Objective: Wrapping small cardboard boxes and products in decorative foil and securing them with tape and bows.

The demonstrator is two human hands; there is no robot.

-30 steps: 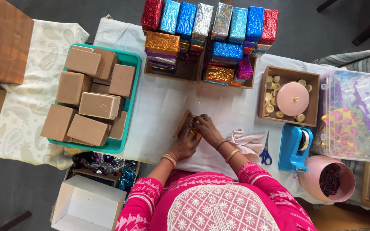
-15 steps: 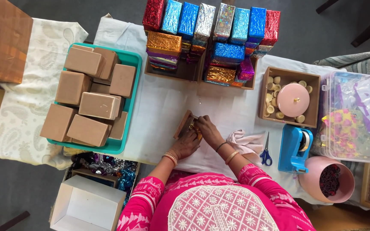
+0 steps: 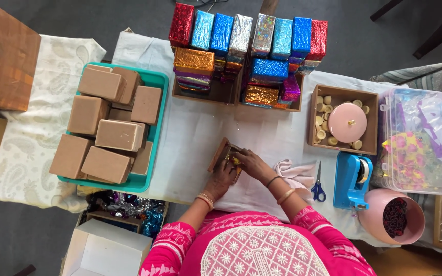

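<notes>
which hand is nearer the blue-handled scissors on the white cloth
Right. The right hand rests on the small brown box, just left of the blue-handled scissors, with a pink cloth between. The left hand is farther left, beyond it.

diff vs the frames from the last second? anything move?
Barely anything. Both hands, left hand and right hand, stay on the small brown box on the white cloth, with only slight finger shifts. Teal tray, wrapped boxes, scissors and tape dispenser are unchanged.
</notes>
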